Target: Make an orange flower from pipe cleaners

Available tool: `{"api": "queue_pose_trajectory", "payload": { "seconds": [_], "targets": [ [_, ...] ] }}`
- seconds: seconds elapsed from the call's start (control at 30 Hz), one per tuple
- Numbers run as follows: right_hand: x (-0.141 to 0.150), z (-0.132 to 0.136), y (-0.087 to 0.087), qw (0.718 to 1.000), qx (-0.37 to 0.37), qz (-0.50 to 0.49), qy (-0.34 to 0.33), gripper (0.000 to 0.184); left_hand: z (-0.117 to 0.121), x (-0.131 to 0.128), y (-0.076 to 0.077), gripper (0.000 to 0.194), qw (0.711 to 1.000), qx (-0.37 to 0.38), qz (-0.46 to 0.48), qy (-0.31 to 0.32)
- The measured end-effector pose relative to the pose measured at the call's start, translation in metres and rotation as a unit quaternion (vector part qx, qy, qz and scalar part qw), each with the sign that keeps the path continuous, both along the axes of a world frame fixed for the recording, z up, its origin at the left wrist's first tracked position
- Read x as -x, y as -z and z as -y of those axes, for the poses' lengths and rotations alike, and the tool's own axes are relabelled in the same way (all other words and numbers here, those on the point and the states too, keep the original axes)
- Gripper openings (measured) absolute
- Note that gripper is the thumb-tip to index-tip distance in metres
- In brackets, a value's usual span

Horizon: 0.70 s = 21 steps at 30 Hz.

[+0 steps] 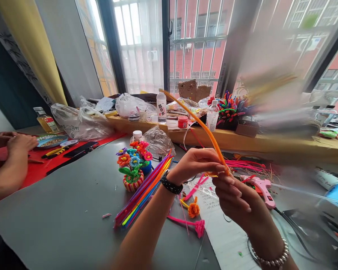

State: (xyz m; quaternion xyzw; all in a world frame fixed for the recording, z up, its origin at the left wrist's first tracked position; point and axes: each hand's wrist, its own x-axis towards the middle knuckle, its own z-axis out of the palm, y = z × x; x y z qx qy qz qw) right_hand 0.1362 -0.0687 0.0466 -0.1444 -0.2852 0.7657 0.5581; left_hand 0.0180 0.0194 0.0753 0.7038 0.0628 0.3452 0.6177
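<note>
An orange pipe cleaner arcs up and to the left from between my fingertips. Its lower end is bent at my fingers, partly hidden. My left hand, with a dark studded band at the wrist, pinches it from the left. From the right, my right hand is closed on the same pipe cleaner near its bend. Below my hands lie an orange fuzzy flower and a pink one on the table. A bundle of coloured pipe cleaners rests to the left, beside a small pot of fuzzy flowers.
A pink glue gun with a black cable lies at the right, near a printed sheet. Bottles, plastic bags and a red jar line the back. Another person's hands are at the far left.
</note>
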Motion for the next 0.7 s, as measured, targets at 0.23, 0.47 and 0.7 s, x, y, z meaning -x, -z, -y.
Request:
{"api": "queue_pose_trajectory", "payload": {
  "seconds": [0.23,0.47,0.7],
  "targets": [
    [-0.002,-0.001,0.001,0.885,-0.065,0.341,0.31,0.022,0.003,-0.004,-0.003,0.018,0.997,0.028,-0.03,-0.062],
    [-0.008,-0.002,0.009,0.373,-0.282,0.664,0.583,0.015,0.009,-0.009,-0.004,0.021,0.993,0.052,-0.061,-0.084],
    [-0.01,0.0,0.005,0.477,-0.264,0.649,0.53,0.019,0.006,-0.007,-0.003,0.021,0.996,0.018,-0.051,-0.074]
  ]
}}
